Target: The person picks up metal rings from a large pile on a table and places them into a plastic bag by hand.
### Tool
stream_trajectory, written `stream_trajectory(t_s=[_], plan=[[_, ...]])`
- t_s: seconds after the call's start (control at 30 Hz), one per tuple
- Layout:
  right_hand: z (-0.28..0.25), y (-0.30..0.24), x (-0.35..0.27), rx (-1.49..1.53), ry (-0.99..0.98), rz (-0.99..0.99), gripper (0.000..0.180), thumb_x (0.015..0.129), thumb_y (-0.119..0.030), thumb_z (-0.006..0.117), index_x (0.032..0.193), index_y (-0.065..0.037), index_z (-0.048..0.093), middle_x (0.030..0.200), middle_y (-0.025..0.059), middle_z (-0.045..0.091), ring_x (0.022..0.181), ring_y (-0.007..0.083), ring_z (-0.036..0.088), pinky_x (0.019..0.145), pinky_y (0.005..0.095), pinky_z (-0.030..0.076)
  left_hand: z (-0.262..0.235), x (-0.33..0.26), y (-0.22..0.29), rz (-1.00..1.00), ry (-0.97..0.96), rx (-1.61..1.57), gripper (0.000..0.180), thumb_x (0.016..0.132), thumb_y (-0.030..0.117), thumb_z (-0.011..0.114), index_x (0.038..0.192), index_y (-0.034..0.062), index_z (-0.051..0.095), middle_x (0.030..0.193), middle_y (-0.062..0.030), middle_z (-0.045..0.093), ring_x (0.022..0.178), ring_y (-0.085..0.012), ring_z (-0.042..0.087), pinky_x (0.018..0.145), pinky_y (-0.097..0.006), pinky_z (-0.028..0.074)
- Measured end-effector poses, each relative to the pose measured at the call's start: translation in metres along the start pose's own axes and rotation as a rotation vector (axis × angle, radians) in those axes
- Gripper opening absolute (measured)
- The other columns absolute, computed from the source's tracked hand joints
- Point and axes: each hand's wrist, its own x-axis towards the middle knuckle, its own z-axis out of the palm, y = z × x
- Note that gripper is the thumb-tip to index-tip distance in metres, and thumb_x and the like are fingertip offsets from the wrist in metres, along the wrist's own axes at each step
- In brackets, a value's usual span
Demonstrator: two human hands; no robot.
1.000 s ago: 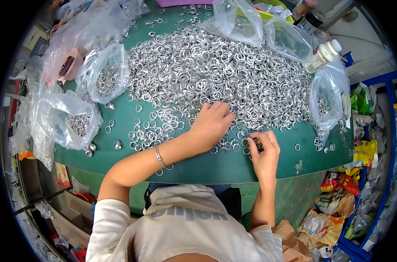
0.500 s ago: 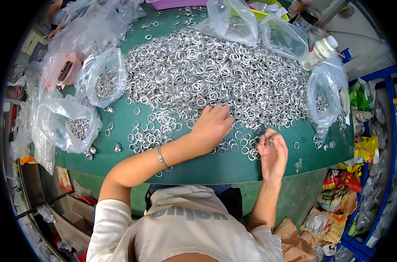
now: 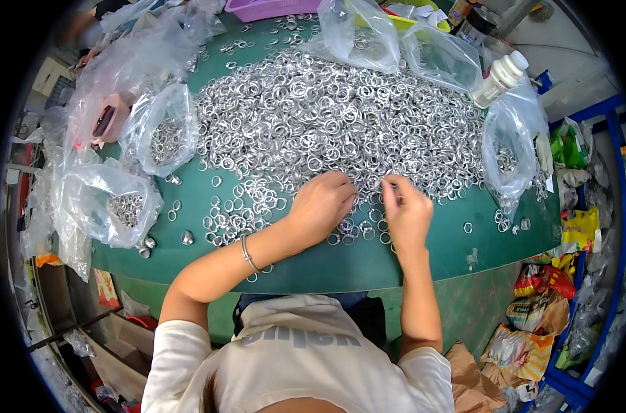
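Observation:
A wide heap of silver-coloured metal rings [image 3: 327,103] covers the middle of the green table. At its near edge is my left hand [image 3: 321,210], palm down, fingers curled together among the rings; what they hold, if anything, is hidden. A metal bangle [image 3: 245,251] circles that wrist. Just to the right, my right hand [image 3: 409,215] is raised with thumb and fingers drawn together in a pinch near the heap; anything between them is too small to make out. A smaller cluster of loose rings [image 3: 241,213] lies to the left of my left hand.
Clear plastic bags holding rings stand left [image 3: 163,138], near left [image 3: 120,213] and right [image 3: 509,155]. A white bottle [image 3: 500,79], a purple basket [image 3: 272,7] and a pink container [image 3: 111,118] sit around the heap. A blue shelf frame [image 3: 619,227] stands at right.
My right hand has moved left and slightly up, toward the heap and my left hand. My left hand has shifted a little left and nearer to me.

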Motion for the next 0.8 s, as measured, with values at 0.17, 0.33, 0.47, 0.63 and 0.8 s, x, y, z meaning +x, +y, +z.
stream_trajectory(t_s=[0.17, 0.33, 0.47, 0.63, 0.8], plan=[[-0.022, 0.017, -0.011, 0.765, -0.13, 0.452, 0.008, 0.081, -0.003, 0.063, 0.089, -0.001, 0.062, 0.064, 0.0048, 0.06, 0.046, 0.0094, 0.048, 0.04, 0.0216, 0.035, -0.002, 0.001, -0.002, 0.079, -0.053, -0.009, 0.026, 0.071, 0.0, 0.061, 0.097, 0.0043, 0.062, 0.092, -0.0114, 0.057, 0.086, -0.0294, 0.056, 0.072, -0.038, 0.046], [-0.045, 0.029, -0.02, 1.689, -0.135, 0.802, 0.025, 0.085, -0.002, 0.051, 0.11, 0.002, 0.052, 0.099, 0.0191, 0.06, 0.067, 0.0173, 0.057, 0.04, 0.0215, 0.042, -0.006, 0.001, 0.006, 0.27, -0.268, 0.247, 0.03, 0.064, -0.002, 0.06, 0.094, 0.0037, 0.059, 0.101, -0.015, 0.051, 0.095, -0.0285, 0.051, 0.076, -0.036, 0.043], [-0.061, 0.034, -0.025, 1.811, 0.05, 0.776, 0.035, 0.082, -0.001, 0.045, 0.117, 0.003, 0.047, 0.103, 0.0172, 0.051, 0.074, 0.0174, 0.047, 0.037, 0.0206, 0.032, -0.012, 0.006, 0.013, 0.253, -0.304, 0.265, 0.029, 0.069, -0.002, 0.055, 0.098, 0.001, 0.057, 0.095, -0.0126, 0.05, 0.092, -0.0282, 0.05, 0.076, -0.036, 0.042], [-0.051, 0.021, -0.014, 0.543, 0.053, 0.582, 0.007, 0.082, -0.006, 0.065, 0.084, 0.001, 0.066, 0.056, -0.0065, 0.045, 0.049, 0.0039, 0.042, 0.045, 0.0208, 0.032, -0.011, 0.008, 0.01, 0.247, -0.302, 0.308, 0.028, 0.068, -0.002, 0.056, 0.096, 0.0012, 0.057, 0.089, -0.0109, 0.051, 0.089, -0.0265, 0.05, 0.077, -0.036, 0.04], [-0.015, 0.029, -0.001, -0.136, 0.083, 0.046, 0.015, 0.073, -0.012, 0.071, 0.085, -0.004, 0.067, 0.063, 0.0096, 0.059, 0.051, 0.0248, 0.054, 0.05, 0.035, 0.043, -0.011, 0.008, 0.006, 0.256, -0.201, 0.218, 0.029, 0.067, -0.004, 0.057, 0.095, 0.0013, 0.06, 0.091, -0.0108, 0.054, 0.087, -0.0273, 0.053, 0.076, -0.036, 0.04]])
